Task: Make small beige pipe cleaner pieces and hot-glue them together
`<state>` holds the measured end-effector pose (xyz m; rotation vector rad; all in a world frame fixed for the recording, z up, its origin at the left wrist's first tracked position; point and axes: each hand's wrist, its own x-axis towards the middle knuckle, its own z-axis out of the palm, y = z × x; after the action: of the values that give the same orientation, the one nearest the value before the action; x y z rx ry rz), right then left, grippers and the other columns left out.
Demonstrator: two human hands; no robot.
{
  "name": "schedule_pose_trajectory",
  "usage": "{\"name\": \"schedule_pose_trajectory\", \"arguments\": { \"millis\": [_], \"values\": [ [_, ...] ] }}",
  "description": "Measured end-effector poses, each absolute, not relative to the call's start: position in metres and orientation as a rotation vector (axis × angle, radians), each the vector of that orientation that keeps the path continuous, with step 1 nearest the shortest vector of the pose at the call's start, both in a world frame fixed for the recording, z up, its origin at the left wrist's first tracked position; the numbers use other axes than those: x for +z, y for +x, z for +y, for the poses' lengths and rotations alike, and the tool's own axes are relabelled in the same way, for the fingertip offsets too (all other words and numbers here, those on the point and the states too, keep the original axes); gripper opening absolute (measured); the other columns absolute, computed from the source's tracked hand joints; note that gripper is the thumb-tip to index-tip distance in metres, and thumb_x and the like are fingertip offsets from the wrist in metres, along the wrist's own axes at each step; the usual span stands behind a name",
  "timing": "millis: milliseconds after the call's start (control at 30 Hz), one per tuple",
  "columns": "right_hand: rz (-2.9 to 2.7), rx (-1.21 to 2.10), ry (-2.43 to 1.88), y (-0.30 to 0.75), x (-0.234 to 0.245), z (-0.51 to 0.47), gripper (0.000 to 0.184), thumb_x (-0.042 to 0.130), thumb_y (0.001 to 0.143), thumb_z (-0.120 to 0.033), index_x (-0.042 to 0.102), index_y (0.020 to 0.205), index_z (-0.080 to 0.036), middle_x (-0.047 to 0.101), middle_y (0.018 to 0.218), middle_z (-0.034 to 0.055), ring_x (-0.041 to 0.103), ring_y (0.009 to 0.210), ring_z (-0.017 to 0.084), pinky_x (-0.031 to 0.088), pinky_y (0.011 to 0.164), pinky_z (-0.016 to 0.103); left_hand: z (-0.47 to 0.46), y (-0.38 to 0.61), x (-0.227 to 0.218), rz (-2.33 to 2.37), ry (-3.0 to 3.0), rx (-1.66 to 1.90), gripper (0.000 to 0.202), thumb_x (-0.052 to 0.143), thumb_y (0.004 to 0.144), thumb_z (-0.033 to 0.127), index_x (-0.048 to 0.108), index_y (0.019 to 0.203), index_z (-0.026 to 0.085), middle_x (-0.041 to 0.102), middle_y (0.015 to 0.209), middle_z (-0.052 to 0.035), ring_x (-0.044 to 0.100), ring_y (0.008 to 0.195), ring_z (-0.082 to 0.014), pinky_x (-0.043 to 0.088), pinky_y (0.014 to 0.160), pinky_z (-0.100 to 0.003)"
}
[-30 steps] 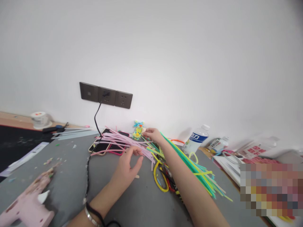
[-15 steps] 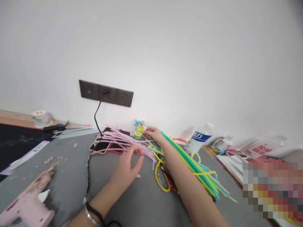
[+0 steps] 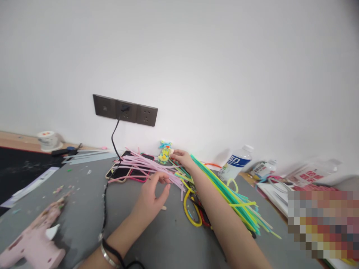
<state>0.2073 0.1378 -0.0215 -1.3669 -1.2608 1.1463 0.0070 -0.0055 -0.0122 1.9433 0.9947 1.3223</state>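
A small yellow and blue figure (image 3: 165, 154), seemingly made of fuzzy sticks, stands upright against the wall. My right hand (image 3: 181, 157) reaches to it, fingers pinched at its right edge. My left hand (image 3: 155, 192) hovers in front of the pink pipe cleaners (image 3: 148, 166), thumb apart and fingers loosely curled, with nothing in it. Under my right forearm lie green and yellow pipe cleaners (image 3: 221, 186) and yellow-handled scissors (image 3: 187, 215), partly hidden. Phones (image 3: 119, 173) lie beneath the pink bunch.
A pink glue gun (image 3: 36, 239) lies at the front left; a black cord (image 3: 104, 205) runs from the wall socket (image 3: 126, 111) across the grey table. At the right stand a bottle (image 3: 237, 162) and a plastic jug (image 3: 308, 173). A white tub (image 3: 49, 141) is far left.
Both hands and the figure hold almost the same place. The view has shifted only very slightly.
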Motion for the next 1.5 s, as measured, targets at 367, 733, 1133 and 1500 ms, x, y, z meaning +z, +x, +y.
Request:
{"name": "schedule_pose_trajectory", "arguments": {
  "millis": [367, 733, 1133, 1500],
  "values": [
    [-1.222, 1.140, -1.376, 0.206, -0.020, 0.134, 0.022, 0.084, 0.058, -0.026, 0.067, 0.069, -0.016, 0.067, 0.056, -0.0021, 0.052, 0.047, 0.008, 0.035, 0.045, 0.020, -0.006, 0.007, -0.010, 0.991, 1.947, 1.343, 0.012, 0.051, 0.089, 0.019, 0.056, 0.100, 0.020, 0.069, 0.090, -0.0036, 0.063, 0.087, -0.0189, 0.047, 0.082, -0.032],
    [-1.249, 1.168, -1.229, 0.210, 0.018, 0.064, 0.032, 0.085, 0.059, -0.042, 0.068, 0.070, -0.017, 0.058, 0.057, -0.0044, 0.046, 0.053, 0.009, 0.035, 0.052, 0.023, 0.003, 0.007, -0.016, 1.015, 1.730, 1.320, 0.016, 0.063, 0.081, 0.024, 0.060, 0.097, 0.021, 0.071, 0.091, -0.0034, 0.065, 0.086, -0.0193, 0.046, 0.081, -0.034],
    [-0.947, 1.518, -0.834, 0.162, -0.004, -0.022, 0.044, 0.091, 0.058, -0.043, 0.068, 0.089, -0.023, 0.065, 0.083, 0.0007, 0.052, 0.065, 0.013, 0.043, 0.061, 0.024, 0.000, 0.012, -0.011, 0.689, 1.401, 1.296, 0.028, 0.078, 0.071, 0.027, 0.066, 0.094, 0.017, 0.072, 0.091, -0.0061, 0.066, 0.082, -0.0180, 0.054, 0.077, -0.031],
    [-1.034, 1.428, -0.792, 0.163, -0.009, -0.028, 0.034, 0.088, 0.065, -0.038, 0.063, 0.082, -0.022, 0.057, 0.073, -0.0031, 0.041, 0.056, 0.009, 0.035, 0.053, 0.021, -0.003, 0.012, -0.009, 0.602, 1.443, 1.302, 0.015, 0.072, 0.078, 0.028, 0.064, 0.086, 0.017, 0.065, 0.082, -0.0022, 0.061, 0.075, -0.0151, 0.052, 0.071, -0.026]
  ]
}}
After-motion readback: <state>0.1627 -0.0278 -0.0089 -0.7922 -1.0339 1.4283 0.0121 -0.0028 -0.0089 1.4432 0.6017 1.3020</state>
